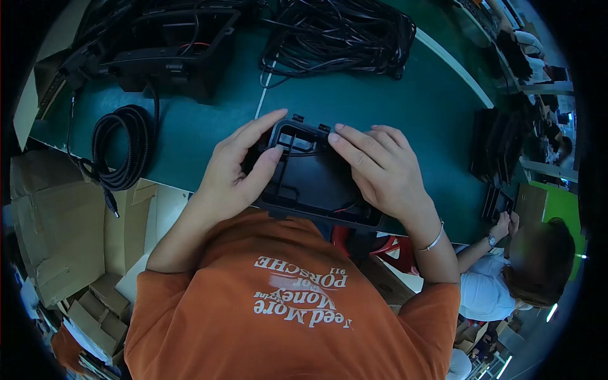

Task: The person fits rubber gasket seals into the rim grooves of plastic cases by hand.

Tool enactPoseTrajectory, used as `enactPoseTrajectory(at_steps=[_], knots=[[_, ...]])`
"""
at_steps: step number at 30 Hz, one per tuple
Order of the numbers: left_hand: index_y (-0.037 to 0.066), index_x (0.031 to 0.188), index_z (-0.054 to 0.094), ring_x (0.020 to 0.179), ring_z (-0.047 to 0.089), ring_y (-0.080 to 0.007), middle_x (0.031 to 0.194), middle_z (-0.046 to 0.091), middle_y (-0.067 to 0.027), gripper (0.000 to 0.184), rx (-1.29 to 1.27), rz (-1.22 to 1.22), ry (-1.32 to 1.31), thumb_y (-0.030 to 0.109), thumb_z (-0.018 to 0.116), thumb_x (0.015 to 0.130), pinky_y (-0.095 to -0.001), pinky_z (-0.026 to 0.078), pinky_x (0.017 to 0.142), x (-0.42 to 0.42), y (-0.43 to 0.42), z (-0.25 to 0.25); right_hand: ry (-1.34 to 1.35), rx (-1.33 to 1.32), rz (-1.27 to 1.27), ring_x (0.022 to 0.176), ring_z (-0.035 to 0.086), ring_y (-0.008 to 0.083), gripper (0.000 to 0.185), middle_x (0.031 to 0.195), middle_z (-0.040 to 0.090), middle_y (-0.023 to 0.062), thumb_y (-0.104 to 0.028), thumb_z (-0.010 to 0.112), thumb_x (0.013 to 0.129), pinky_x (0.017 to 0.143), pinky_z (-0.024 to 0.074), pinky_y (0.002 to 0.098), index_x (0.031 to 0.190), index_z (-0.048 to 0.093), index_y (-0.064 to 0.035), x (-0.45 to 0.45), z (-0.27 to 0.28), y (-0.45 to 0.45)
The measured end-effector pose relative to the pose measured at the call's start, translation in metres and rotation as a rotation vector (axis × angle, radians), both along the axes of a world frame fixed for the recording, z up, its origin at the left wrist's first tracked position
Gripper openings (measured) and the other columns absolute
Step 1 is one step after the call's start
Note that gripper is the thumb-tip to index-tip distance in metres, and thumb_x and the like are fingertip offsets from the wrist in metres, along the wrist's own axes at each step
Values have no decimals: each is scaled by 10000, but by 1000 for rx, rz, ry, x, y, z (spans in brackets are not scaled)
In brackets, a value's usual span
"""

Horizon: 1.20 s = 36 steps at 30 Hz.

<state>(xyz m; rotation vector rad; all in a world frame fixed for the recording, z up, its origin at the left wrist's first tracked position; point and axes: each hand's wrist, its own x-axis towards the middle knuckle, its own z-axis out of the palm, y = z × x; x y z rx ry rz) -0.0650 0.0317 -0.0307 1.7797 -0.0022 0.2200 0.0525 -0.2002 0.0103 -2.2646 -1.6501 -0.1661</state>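
A black plastic case (316,180) lies open side up at the table's near edge, between my two hands. My left hand (244,168) grips its left side, the thumb over the rim and the index finger along the upper left corner. My right hand (383,168) rests on the upper right rim, fingers pointing left and pressed together on the edge. Inside the case, a thin dark cable runs near the top, and a small bit of red wire shows at the lower right.
Larger black cases (171,63) stand at the upper left, beside a coiled black cable (126,147). A heap of black cables (342,38) lies at the top. Black parts (494,145) are stacked at right, near a co-worker (491,285). Cardboard boxes (60,221) stand at left.
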Motion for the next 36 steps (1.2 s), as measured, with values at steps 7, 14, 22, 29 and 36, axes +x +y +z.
enactPoseTrajectory(at_steps=[7,14,22,29,36], knots=[[9,1373,518,1025,634,-254,1177,633,-192,470,-18,2,-6,53,591,910,-317,477,908,0,0,-2,-90,-58,-17,909,620,228,551,1228,645,67,-22,662,747,927,480,414,1285,624,-137,-2,7,6],[20,1377,518,1025,634,-261,1182,633,-185,471,-9,6,-12,54,591,914,-314,476,911,-1,-1,-1,-150,-66,16,914,599,231,504,1254,614,78,-117,667,800,933,463,427,1298,608,-169,2,0,15],[26,1373,525,1004,629,-259,1172,637,-177,467,24,16,-43,62,604,914,-318,479,900,-1,-2,-2,-153,-97,17,905,611,225,594,1334,592,58,-71,691,757,943,469,411,1331,590,-183,3,0,20],[28,1363,534,971,629,-259,1142,644,-163,460,51,23,-45,67,612,912,-320,485,877,0,-1,1,-105,-54,40,908,607,229,583,1338,577,73,-126,684,791,917,463,408,1356,564,-208,4,-6,31],[16,1344,542,1040,640,-297,1184,644,-188,456,38,9,-55,87,632,903,-339,487,912,1,-1,0,-38,-51,74,868,631,235,526,1355,558,96,-161,659,849,853,464,377,1360,558,-231,7,-9,36]])
